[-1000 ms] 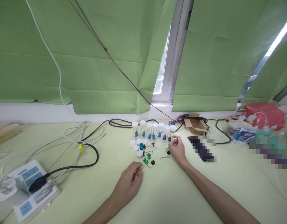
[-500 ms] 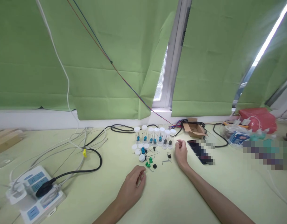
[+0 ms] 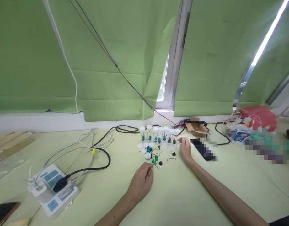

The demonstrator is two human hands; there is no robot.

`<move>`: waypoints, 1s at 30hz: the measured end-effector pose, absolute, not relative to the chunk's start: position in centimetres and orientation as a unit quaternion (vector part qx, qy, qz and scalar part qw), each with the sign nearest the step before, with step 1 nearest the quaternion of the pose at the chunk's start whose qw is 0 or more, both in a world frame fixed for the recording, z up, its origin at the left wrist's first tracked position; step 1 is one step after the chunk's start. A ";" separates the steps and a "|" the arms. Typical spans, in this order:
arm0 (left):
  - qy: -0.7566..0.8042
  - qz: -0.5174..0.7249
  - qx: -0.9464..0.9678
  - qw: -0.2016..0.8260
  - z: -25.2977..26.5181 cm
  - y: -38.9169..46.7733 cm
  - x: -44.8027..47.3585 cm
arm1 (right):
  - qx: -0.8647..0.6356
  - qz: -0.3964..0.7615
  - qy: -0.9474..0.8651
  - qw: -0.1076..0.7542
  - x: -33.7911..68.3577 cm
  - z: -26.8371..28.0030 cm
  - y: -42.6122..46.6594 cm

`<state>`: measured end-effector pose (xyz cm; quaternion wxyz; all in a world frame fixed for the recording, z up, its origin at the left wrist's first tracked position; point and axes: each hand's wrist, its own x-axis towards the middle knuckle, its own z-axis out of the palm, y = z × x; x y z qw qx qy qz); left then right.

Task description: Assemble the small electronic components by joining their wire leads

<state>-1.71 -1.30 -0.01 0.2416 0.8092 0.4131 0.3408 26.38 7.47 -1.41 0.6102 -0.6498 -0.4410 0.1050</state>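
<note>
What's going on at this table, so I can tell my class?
A person's hands are at the table. The left hand, fingers curled, is near the green pieces; the right hand is by the right end of a row of capped tubes. Neither visibly holds anything. Loose caps lie before the tubes.

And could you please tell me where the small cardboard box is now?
In the head view, the cardboard box is right of centre, toward the back, to the right of the row of capped tubes and behind the phone.
</note>
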 end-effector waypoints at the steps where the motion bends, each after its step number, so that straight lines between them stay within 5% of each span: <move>1: 0.410 0.342 0.810 0.242 0.0 -1.3 -1.7 | -0.654 0.090 -0.439 0.610 26.7 -0.7 7.7; 6: 0.405 0.351 0.809 0.243 0.0 -1.3 -1.7 | -0.645 0.010 -0.494 0.583 28.0 5.8 10.3; 12: 0.406 0.346 0.809 0.247 0.0 -1.2 -1.7 | -0.606 0.014 -0.668 0.432 27.3 11.7 14.3; 22: 0.405 0.341 0.810 0.253 -0.1 -1.2 -1.6 | -0.604 0.018 -0.755 0.255 25.0 12.2 18.3; 30: 0.397 0.343 0.811 0.257 0.1 -1.4 -1.5 | -0.609 0.001 -0.762 0.220 24.4 11.9 18.4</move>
